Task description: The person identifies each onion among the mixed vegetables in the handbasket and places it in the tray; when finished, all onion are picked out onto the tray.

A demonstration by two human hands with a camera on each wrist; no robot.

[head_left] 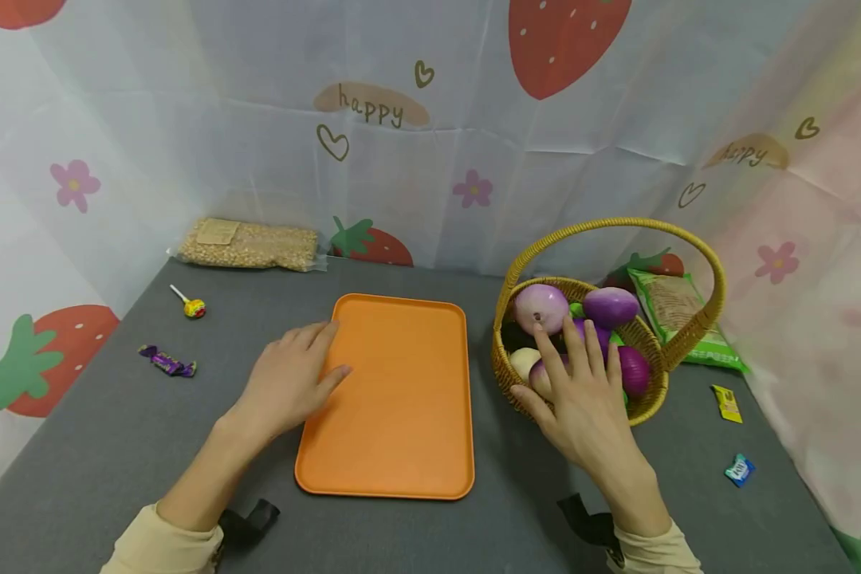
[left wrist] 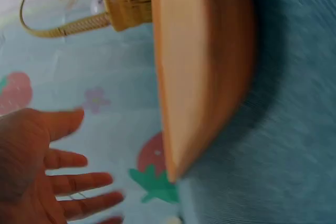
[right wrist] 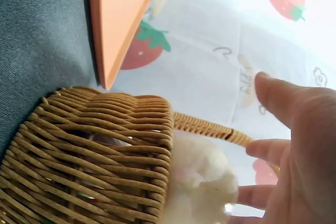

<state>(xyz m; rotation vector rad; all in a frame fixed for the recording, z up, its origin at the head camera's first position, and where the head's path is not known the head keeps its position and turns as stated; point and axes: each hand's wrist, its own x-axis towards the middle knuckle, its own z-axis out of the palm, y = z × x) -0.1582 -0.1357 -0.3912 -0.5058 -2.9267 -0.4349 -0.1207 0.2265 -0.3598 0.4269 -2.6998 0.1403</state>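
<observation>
An orange rectangular tray (head_left: 395,399) lies flat on the grey table. My left hand (head_left: 287,379) is at its left edge, fingers loosely extended; the left wrist view shows that palm (left wrist: 31,166) with nothing in it. To the right stands a yellow wicker basket (head_left: 504,375) with a tall handle, filled with purple onions (head_left: 611,308), a pale purple round vegetable (head_left: 541,308) and other produce. Over the basket's front, my right hand (head_left: 581,402) spreads its fingers above the vegetables. A whitish bulb (right wrist: 199,182) is close to those fingers; whether they touch it I cannot tell.
A clear bag of beige grains (head_left: 251,245) lies at the back left. Left of the tray are a lollipop (head_left: 190,305) and a purple-wrapped candy (head_left: 167,361). On the right lie a green packet (head_left: 696,319), a yellow sachet (head_left: 727,403) and a blue-wrapped candy (head_left: 740,470).
</observation>
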